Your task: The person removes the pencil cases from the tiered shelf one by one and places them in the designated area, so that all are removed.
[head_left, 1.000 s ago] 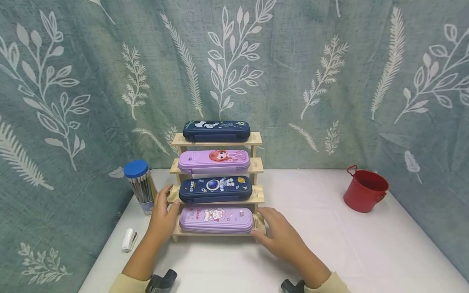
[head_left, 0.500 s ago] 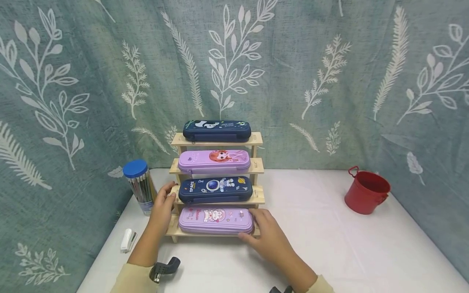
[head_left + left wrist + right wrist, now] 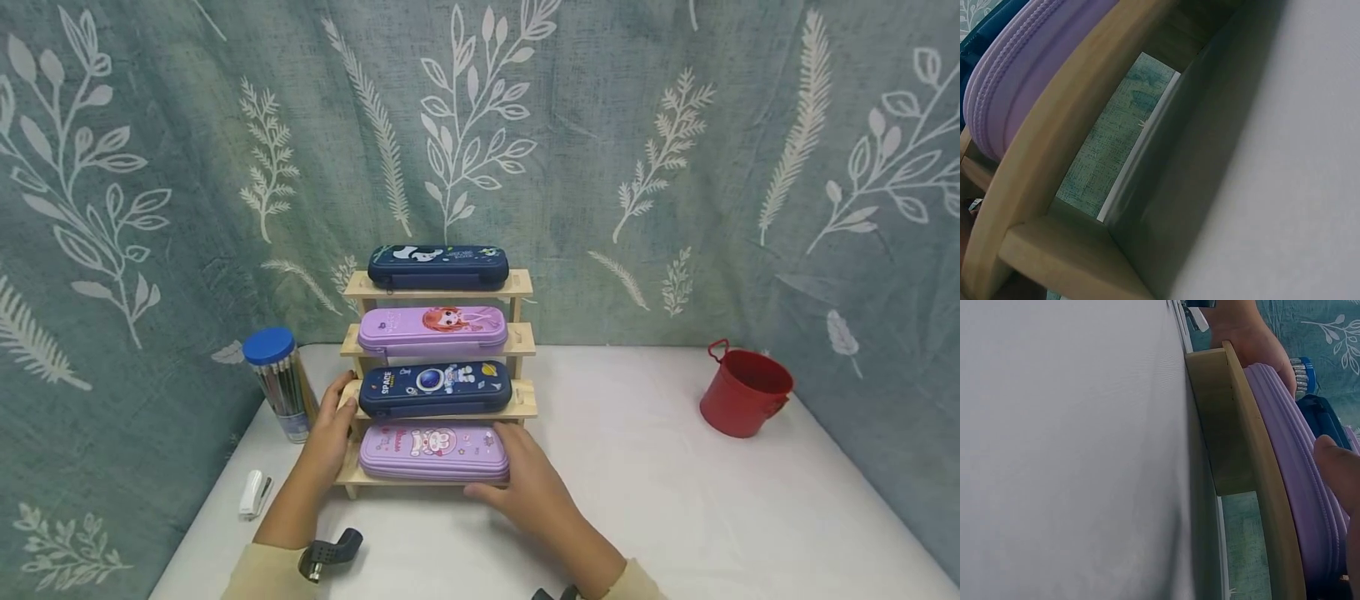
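Observation:
A tiered wooden display rack (image 3: 527, 398) holds a zippered pencil case on each step. From the top they are dark blue with a panda (image 3: 442, 267), purple with a red-haired girl (image 3: 405, 325), dark blue with an astronaut (image 3: 472, 383) and lilac with a cartoon character (image 3: 390, 454). My left hand (image 3: 324, 437) grips the left end of the rack at the second step from the bottom. My right hand (image 3: 532, 487) holds the right end of the lilac case, thumb in front and fingers behind. That hand hides the bottom shelf's right end.
Left of the rack stands a clear tub of pencils (image 3: 281, 387) with a blue lid. A white stapler (image 3: 253, 493) lies nearer on the white tabletop (image 3: 637, 483). At the far right is a red bucket (image 3: 742, 396), and a leaf-patterned cloth (image 3: 570, 167) hangs behind.
My right hand has moved left over the end of the lilac case. The bottom shelf has shifted slightly left. My left hand has closed in on the rack's left side.

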A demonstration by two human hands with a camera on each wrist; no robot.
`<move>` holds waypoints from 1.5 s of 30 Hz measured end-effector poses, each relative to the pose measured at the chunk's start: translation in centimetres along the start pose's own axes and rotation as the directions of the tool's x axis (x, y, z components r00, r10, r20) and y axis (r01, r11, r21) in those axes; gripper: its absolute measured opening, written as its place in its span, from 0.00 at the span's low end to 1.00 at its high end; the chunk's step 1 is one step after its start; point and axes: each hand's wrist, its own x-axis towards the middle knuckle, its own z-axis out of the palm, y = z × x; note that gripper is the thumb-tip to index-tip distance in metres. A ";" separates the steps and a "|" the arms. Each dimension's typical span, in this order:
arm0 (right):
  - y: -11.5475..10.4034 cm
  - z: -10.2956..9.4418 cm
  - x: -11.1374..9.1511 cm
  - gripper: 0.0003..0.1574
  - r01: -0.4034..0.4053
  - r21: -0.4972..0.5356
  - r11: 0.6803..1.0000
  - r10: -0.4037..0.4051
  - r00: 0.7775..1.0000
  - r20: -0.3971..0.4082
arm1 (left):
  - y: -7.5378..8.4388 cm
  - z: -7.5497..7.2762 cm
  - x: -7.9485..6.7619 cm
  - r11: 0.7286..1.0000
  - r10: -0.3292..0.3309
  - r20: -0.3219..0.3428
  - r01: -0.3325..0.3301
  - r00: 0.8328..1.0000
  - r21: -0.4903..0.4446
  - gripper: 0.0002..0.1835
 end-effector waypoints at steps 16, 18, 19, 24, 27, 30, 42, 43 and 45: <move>0.4 0.4 -0.1 0.60 -0.025 -0.008 1.000 0.024 0.998 -0.059 | -0.2 -0.1 -0.3 1.000 0.027 0.028 -0.027 0.999 -0.011 0.30; 0.5 0.3 -0.1 0.59 -0.022 0.001 1.000 0.022 0.998 -0.051 | -0.2 -0.1 -0.3 0.999 0.032 0.028 -0.032 0.999 -0.014 0.30; 0.5 0.2 -0.2 0.59 -0.023 0.002 1.000 0.023 0.999 -0.044 | -0.2 -0.1 -0.3 0.999 0.033 0.029 -0.032 0.999 -0.015 0.30; 0.7 -0.4 -0.5 0.59 -0.032 -0.006 0.999 0.032 0.999 -0.016 | -0.1 -0.1 -0.3 1.000 0.015 0.030 -0.015 0.999 -0.013 0.30; 0.7 -0.7 -0.7 0.58 -0.035 -0.021 0.999 0.035 0.999 -0.005 | 0.0 0.0 -0.3 1.000 0.006 0.026 -0.006 1.000 -0.007 0.30; 0.6 -1.1 -0.9 0.58 -0.046 -0.027 0.999 0.046 0.999 0.008 | 0.0 0.0 -0.3 1.000 0.007 0.024 -0.007 1.000 -0.001 0.30; 2.1 -3.9 -1.7 0.59 -0.058 -0.010 0.998 0.058 0.997 0.052 | 0.0 0.1 -0.2 0.999 0.022 0.006 -0.022 1.000 0.040 0.29; 2.3 -4.1 -1.8 0.59 -0.058 -0.002 0.998 0.058 0.997 0.056 | 0.0 0.1 -0.2 0.999 0.023 0.005 -0.023 1.000 0.042 0.29; 2.7 -4.6 -2.0 0.59 -0.057 0.009 0.998 0.057 0.996 0.065 | 0.0 0.0 -0.2 0.999 0.028 0.007 -0.029 1.000 0.037 0.30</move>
